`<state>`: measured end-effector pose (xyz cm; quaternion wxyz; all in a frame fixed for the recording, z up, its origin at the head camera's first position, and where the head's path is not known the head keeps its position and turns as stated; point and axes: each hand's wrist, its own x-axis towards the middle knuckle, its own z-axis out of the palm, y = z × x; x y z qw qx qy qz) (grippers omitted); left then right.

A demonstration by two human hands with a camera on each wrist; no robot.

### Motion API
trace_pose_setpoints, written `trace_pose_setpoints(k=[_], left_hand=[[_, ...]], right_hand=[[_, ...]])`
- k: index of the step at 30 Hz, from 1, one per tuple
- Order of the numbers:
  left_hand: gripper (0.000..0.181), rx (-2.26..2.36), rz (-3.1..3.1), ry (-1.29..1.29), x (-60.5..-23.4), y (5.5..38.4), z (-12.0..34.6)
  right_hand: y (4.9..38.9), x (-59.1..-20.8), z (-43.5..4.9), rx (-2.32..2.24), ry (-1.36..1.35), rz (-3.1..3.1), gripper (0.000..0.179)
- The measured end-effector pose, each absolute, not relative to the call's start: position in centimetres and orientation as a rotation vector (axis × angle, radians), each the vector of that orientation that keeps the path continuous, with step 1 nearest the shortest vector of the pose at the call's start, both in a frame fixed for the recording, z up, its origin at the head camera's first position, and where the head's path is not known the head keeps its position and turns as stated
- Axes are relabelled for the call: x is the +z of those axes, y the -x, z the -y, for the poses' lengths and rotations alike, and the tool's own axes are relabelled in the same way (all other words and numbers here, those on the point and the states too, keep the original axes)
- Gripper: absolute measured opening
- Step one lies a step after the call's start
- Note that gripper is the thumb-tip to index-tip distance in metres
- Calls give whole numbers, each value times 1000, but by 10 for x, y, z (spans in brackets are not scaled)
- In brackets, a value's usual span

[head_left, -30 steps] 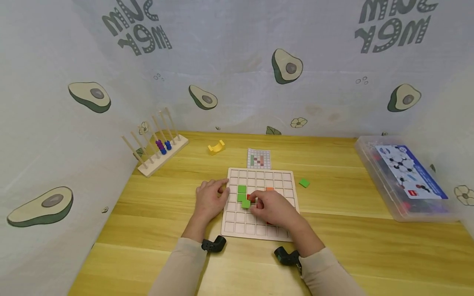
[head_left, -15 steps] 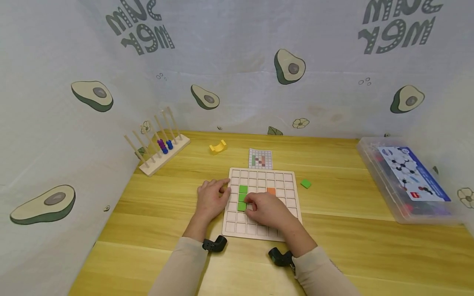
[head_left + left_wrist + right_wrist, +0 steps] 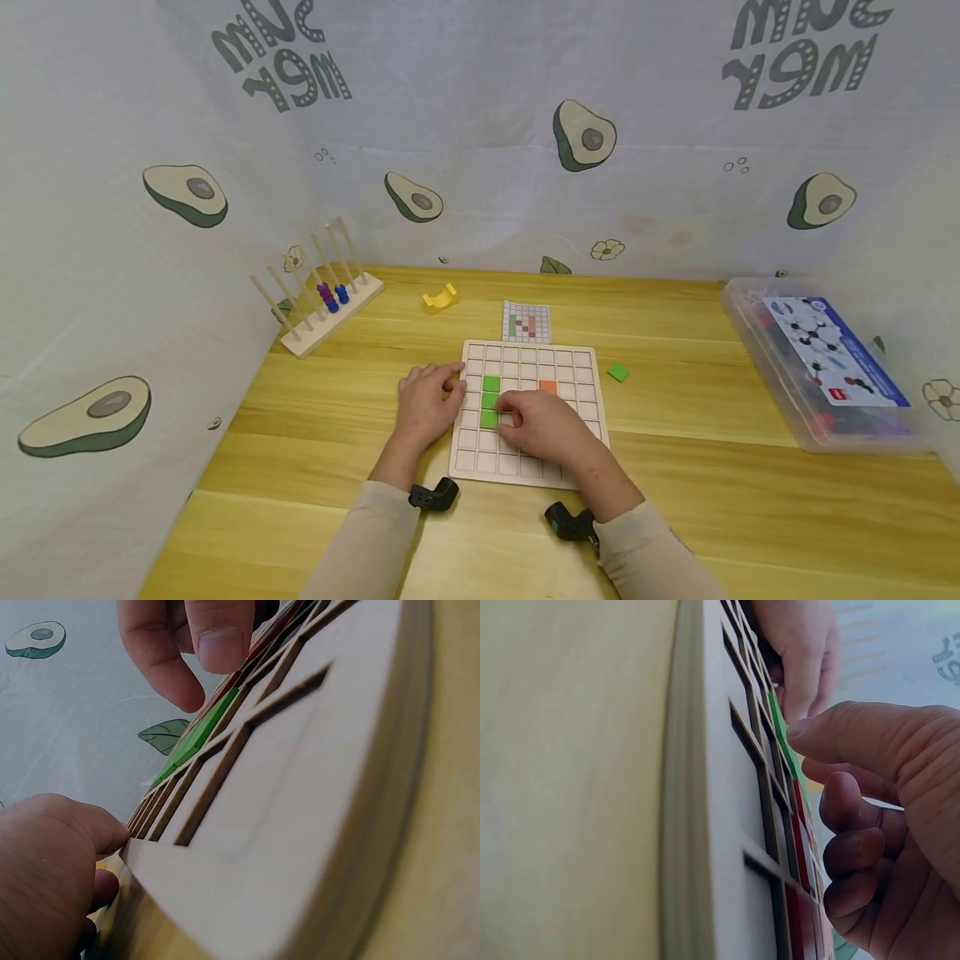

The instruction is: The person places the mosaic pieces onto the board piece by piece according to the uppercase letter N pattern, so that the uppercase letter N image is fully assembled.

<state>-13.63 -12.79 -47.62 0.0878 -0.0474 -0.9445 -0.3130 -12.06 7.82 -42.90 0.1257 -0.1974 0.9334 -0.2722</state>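
A light wooden grid board (image 3: 480, 460) lies flat on the table. Three green square tiles (image 3: 490, 401) fill a column of cells on its left side. An orange tile (image 3: 548, 387) shows behind my right hand, and red tiles (image 3: 804, 919) appear in the right wrist view. My right hand (image 3: 551, 425) is over the board, its thumb and index fingertips at the lower green tiles and its other fingers curled, with nothing visibly pinched. My left hand (image 3: 429, 404) rests on the table, fingertips touching the board's left edge.
A printed pattern card (image 3: 527, 323) lies behind the board. One loose green tile (image 3: 618, 372) is to its right. A peg stand with beads (image 3: 330, 317), a yellow arch piece (image 3: 440, 298) and a clear plastic case (image 3: 825, 358) stand farther off.
The green tile that my right hand pinched at a tilt now lies flat in the lowest cell of the green column. My left hand stays at the board's edge.
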Motion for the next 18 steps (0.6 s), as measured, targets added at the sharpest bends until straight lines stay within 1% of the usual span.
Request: trace_pose_setpoints(k=[11,18], left_hand=[[34,-930,2805,137,-475,136,128],[34,-926,2815,143,-474,135,127]], right_hand=[[130,-427,-115,-851,460,-2767,21],[136,-423,-143,-876,280,-2754,26]])
